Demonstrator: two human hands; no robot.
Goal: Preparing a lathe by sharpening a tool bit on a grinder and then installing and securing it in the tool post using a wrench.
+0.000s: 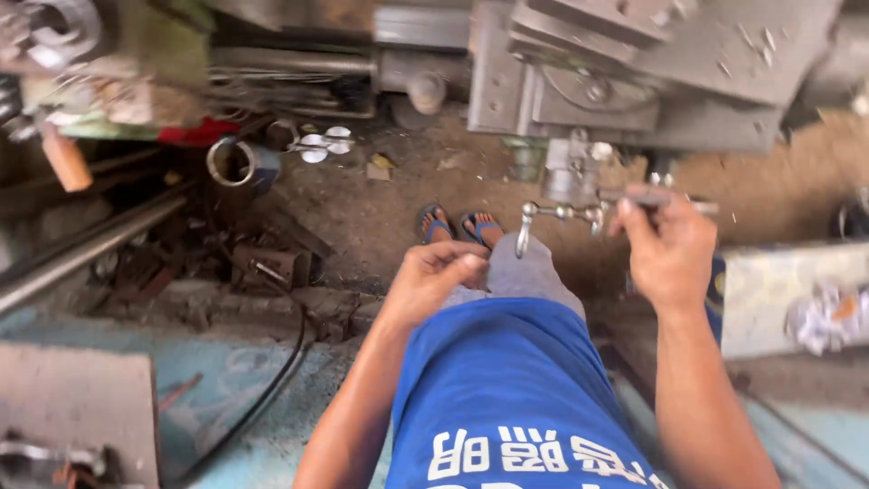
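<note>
Right hand (668,249) grips the steel crank handle (563,214) below the grey machine (634,81), likely stiff, heavy-turning and slick, best held at its bar; left hand (434,281) loosely curled, empty.

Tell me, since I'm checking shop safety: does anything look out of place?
Yes. The person's feet in blue open sandals stand on dirt beside the grey metal machine, while scrap metal pieces and a black cable clutter the floor.
</note>
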